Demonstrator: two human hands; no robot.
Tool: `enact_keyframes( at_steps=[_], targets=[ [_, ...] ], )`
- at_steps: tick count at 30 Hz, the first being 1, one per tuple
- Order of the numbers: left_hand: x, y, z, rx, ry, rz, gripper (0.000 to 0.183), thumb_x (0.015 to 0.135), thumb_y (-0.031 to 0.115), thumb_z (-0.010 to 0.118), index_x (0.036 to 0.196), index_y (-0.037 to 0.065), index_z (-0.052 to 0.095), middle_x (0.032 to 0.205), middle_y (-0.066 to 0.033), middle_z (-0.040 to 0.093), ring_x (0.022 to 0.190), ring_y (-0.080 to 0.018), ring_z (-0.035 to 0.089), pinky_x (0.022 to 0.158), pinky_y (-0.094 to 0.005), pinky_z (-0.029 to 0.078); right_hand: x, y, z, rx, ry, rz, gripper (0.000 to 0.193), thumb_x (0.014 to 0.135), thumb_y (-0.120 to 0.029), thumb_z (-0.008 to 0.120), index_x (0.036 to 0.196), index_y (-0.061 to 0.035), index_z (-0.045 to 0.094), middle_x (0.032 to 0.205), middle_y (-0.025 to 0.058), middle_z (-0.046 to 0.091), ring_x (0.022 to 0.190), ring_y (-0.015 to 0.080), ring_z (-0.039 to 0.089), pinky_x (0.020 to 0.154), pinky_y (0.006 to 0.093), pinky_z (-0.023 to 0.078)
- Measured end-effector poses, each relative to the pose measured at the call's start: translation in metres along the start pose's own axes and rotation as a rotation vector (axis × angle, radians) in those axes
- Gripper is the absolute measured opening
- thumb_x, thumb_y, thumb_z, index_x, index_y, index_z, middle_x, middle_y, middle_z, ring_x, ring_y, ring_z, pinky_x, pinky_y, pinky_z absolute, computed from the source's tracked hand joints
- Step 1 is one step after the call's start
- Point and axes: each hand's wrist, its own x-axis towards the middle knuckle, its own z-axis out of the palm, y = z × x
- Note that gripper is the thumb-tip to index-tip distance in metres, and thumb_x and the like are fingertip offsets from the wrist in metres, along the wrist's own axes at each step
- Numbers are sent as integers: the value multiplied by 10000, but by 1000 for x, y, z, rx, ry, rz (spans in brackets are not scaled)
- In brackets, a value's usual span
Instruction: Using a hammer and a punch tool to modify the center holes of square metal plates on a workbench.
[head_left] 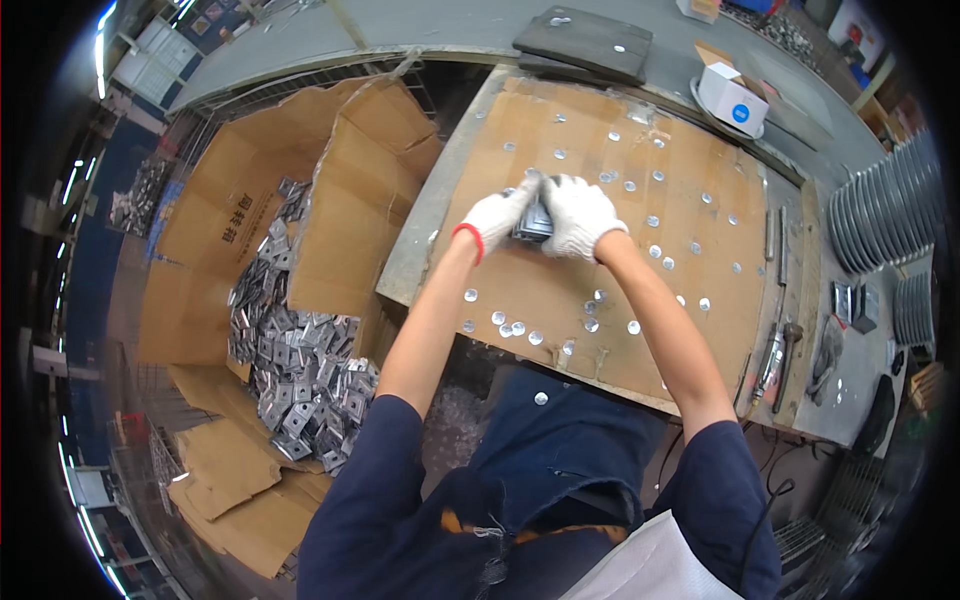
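Note:
In white knit gloves, both my hands meet over the upper middle of a cardboard sheet (600, 270) that covers the bench. Between them is a small dark grey metal bracket piece (533, 226), perhaps several stacked together; the gloves hide much of it. My left hand (497, 216), its glove cuffed in red, is closed on the piece's left side. The fingers of my right hand (582, 216) wrap its right side. Small round silvery metal discs (535, 338) lie scattered over the cardboard around both hands.
Left of the bench, a large open cardboard carton (340, 200) holds a heap of metal brackets (300, 360). Bar-like tools (775, 355) lie along the bench's right edge. Farther right stand stacked metal rings (885, 215). A white box (733, 98) and dark mats (585, 42) sit beyond.

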Motion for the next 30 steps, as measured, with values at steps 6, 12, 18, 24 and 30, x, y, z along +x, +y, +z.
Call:
enact_keyframes(
  at_steps=[6, 12, 18, 24, 30],
  targets=[
    [-12, 11, 13, -266, -144, 117, 346, 1028, 411, 726, 1203, 118, 782, 1069, -29, 776, 946, -102, 678, 828, -282, 521, -32, 29, 30, 780, 131, 494, 1067, 874, -711, 689, 1614, 7, 411, 1565, 314, 522, 1475, 464, 491, 1204, 460, 415],
    [-12, -13, 24, -458, -120, 95, 341, 1007, 327, 763, 1262, 102, 740, 1097, -20, 771, 943, -114, 696, 841, -285, 521, -27, 15, 84, 989, 289, 610, 845, 1013, -636, 523, 1561, 7, 511, 1493, 302, 605, 1416, 438, 559, 1194, 447, 410],
    [-104, -72, 7, -1109, -55, 264, 484, 993, 147, 750, 1440, 58, 590, 1265, -76, 745, 1118, -183, 735, 958, -349, 598, -74, -71, 60, 989, 354, 261, 760, 943, -292, 676, 1625, -63, 432, 1477, 207, 598, 1264, 307, 661, 1095, 397, 520],
    [-247, -185, -36, -1340, 143, 389, 733, 1009, 316, 695, 1612, 27, 396, 1560, -186, 561, 1414, -345, 575, 1218, -507, 449, -99, -185, 37, 965, -71, -158, 768, 928, -301, 729, 1608, -87, 445, 1359, 186, 609, 1173, 301, 668, 1042, 405, 545],
    [-355, -312, -88, -1485, 629, 487, 643, 1020, 422, 676, 1566, 128, 506, 1588, -39, 547, 1343, -306, 602, 1158, -558, 477, -92, -205, 58, 1010, -535, -539, 641, 1014, -378, 656, 1570, -101, 497, 1338, 155, 674, 1225, 288, 678, 1067, 400, 529]
  ],
)
